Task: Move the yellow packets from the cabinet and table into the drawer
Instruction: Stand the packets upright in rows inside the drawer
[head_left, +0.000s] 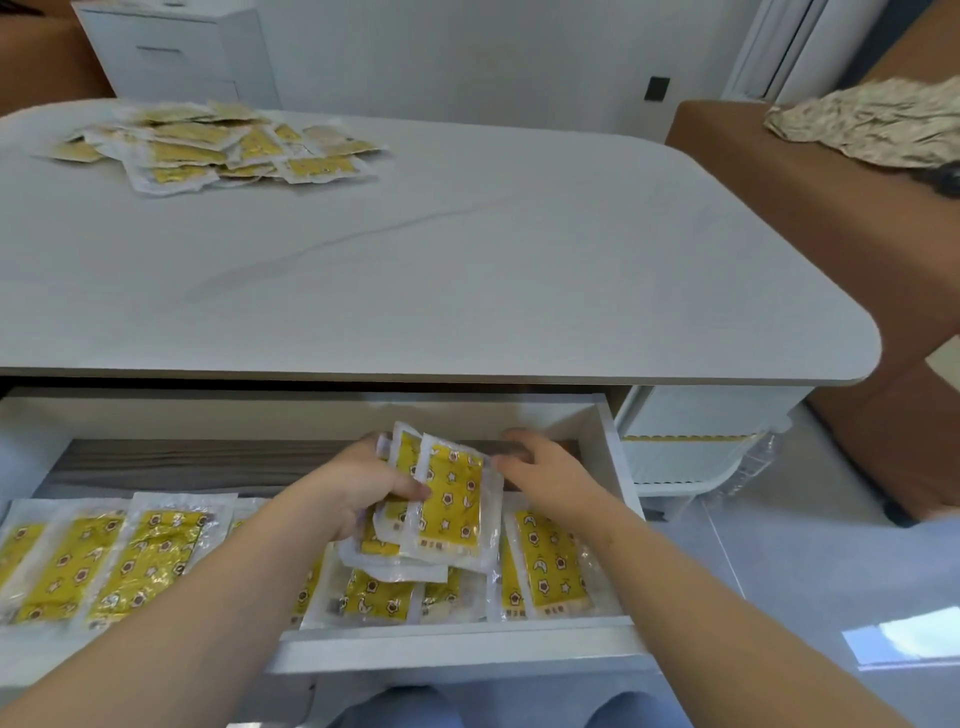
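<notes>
The white drawer (608, 457) under the table stands pulled out, and several yellow packets (130, 561) lie flat in a row on its floor. My left hand (358, 488) grips a fanned stack of yellow packets (452, 509) above the drawer's right half. My right hand (545, 473) pinches the top right edge of the front packet in that stack. A loose pile of yellow packets (208, 148) lies on the table (467, 260) at its far left.
A white cabinet (176, 52) stands behind the table at the far left. A brown sofa (831, 208) with crumpled patterned cloth (872, 124) runs along the right. A white ribbed unit (691, 441) sits right of the drawer. My knees show below the drawer front.
</notes>
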